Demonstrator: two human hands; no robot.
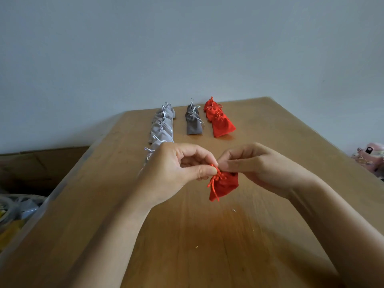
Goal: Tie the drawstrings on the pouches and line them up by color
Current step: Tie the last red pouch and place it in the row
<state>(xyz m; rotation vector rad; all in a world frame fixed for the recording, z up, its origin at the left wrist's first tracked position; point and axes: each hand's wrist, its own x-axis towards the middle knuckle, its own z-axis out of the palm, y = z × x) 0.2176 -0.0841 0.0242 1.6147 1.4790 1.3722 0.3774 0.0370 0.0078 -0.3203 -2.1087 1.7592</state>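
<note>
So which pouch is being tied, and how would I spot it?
On the wooden table, three rows of pouches run toward the wall. Nearer, the left hand and right hand meet at the red pouch, the only one held rather than lying in a row.

I count one red pouch (223,185) at my fingertips (204,171). Beyond them are three red pouches (220,121), perhaps two dark grey pouches (194,125) and at least six light grey pouches (162,129).
</note>
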